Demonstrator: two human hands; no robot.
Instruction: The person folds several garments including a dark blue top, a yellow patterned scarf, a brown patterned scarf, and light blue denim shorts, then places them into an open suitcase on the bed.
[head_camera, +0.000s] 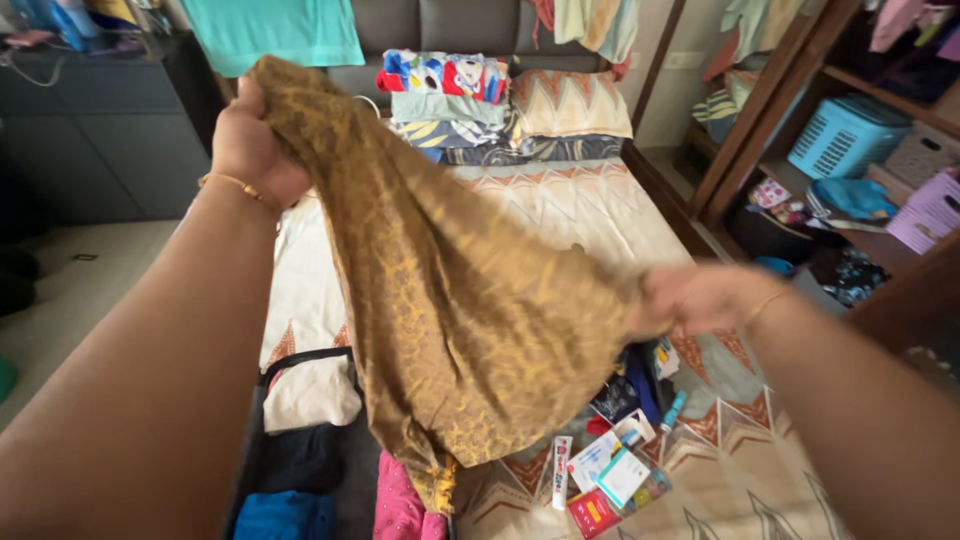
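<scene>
holding a mustard-brown patterned cloth over the bed, our left hand and right hand each grip an end closed; it sags, slanting upper-left to lower-right.

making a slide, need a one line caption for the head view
Left hand and right hand hold a brown patterned cloth stretched above a bed strewn with small packets.

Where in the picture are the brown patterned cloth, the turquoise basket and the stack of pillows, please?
brown patterned cloth (450, 300): head view, on the middle of the hanging fabric.
turquoise basket (845, 140): head view, on its slatted front wall, on the shelf.
stack of pillows (450, 100): head view, on the folded pile at the bed's head.
</scene>
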